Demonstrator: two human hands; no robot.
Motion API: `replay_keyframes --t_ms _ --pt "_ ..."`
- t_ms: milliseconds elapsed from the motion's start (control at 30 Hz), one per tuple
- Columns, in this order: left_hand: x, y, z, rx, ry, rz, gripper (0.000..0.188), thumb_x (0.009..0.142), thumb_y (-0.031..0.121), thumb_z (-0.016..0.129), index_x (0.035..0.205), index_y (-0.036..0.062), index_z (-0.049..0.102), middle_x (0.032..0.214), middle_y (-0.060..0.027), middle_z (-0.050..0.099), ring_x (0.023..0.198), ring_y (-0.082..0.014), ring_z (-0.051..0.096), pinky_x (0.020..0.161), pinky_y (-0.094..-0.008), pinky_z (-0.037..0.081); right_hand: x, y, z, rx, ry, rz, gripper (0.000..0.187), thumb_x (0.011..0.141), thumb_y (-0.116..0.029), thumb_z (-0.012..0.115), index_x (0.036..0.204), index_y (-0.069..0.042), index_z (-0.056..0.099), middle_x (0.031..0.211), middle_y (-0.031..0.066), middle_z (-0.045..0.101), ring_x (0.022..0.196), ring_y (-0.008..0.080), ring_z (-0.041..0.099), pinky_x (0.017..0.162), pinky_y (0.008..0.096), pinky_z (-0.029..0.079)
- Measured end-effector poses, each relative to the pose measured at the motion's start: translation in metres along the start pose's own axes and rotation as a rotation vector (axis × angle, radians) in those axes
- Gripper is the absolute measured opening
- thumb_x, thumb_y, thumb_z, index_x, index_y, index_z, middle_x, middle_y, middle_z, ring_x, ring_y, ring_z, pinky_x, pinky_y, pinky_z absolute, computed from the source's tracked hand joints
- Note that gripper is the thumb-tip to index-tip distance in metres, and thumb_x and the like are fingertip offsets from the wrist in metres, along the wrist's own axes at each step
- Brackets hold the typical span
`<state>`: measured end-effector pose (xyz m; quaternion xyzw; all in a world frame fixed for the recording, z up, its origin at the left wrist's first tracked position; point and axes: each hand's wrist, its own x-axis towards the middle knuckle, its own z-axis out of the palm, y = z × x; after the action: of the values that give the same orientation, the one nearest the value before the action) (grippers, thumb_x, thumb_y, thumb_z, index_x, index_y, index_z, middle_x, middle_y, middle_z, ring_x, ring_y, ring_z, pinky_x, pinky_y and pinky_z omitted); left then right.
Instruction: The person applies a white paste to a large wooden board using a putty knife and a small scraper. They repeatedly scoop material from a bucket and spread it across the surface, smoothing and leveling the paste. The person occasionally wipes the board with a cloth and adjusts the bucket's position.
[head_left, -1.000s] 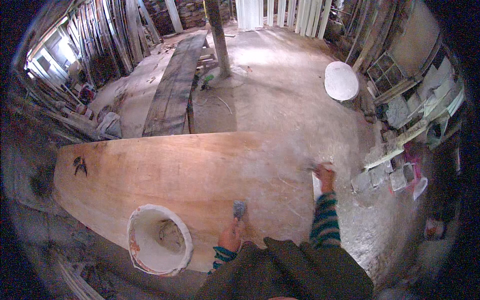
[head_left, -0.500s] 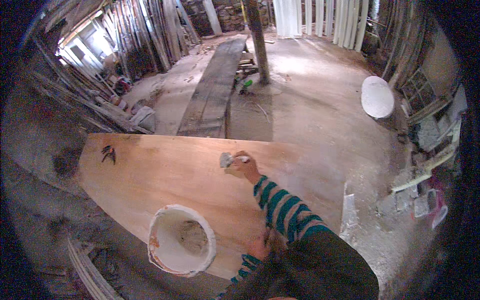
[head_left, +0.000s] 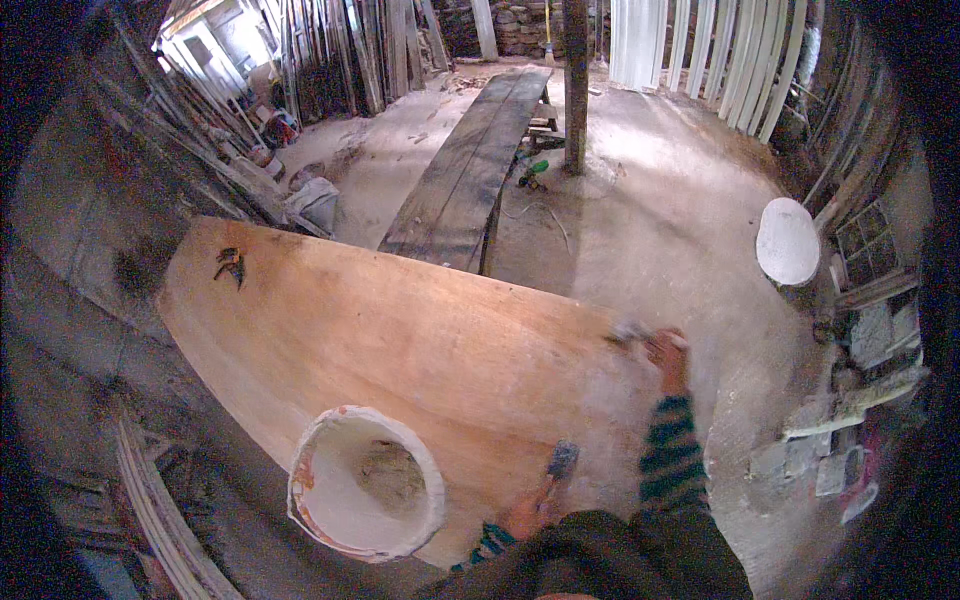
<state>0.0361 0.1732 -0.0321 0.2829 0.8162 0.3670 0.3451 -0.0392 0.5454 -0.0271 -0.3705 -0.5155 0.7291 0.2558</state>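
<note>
My right hand (head_left: pixel 668 350) is closed round a putty knife (head_left: pixel 630 333), smeared by motion, at the far right edge of a wide wooden board (head_left: pixel 330 310). Close to my body, my left hand (head_left: pixel 525 515) grips a second flat-bladed tool, seemingly a putty knife (head_left: pixel 563 458), its grey-blue blade pointing away over the board. A white bucket (head_left: pixel 425 470) with a crusted rim stands left of that hand, with some greyish material inside. Whitish smears cover the board's right part.
A small black tool (head_left: pixel 231 268) lies at the board's far left. Beyond it runs a long dark plank bench (head_left: pixel 460 170) beside a post (head_left: pixel 575 90). A white oval panel (head_left: pixel 787 241) is at right, and timber strips (head_left: pixel 165 510) lie at lower left.
My right hand has moved rightward along the board's far side with its knife. The left hand's tool has come into view from behind my right arm. The view has shifted.
</note>
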Motion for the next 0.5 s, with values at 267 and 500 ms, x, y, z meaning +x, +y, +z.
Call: replay_keyframes --t_ms 267,500 --pt "0.000 -0.022 0.005 -0.058 0.094 0.059 0.051 0.087 0.028 0.047 0.134 0.0147 0.033 0.099 -0.0226 0.057 0.091 -0.0376 0.055 0.081 -0.0449 0.044 -0.061 -0.037 -0.239 -0.263 0.412 -0.404 0.012 0.081 -0.011 0.059 0.092 -0.014 0.055 0.081 0.0052 0.059 0.065 0.0124 0.058 0.051 0.0226 0.047" --pt "0.009 -0.026 0.001 0.074 -0.024 0.131 0.049 0.089 0.028 0.042 0.134 0.0108 0.031 0.099 -0.0262 0.054 0.088 -0.0402 0.053 0.080 -0.0439 0.044 0.005 0.009 0.101 -0.148 -0.286 -0.467 0.008 0.079 -0.012 0.063 0.083 -0.008 0.058 0.075 -0.0001 0.057 0.068 0.0092 0.053 0.058 0.0234 0.046"
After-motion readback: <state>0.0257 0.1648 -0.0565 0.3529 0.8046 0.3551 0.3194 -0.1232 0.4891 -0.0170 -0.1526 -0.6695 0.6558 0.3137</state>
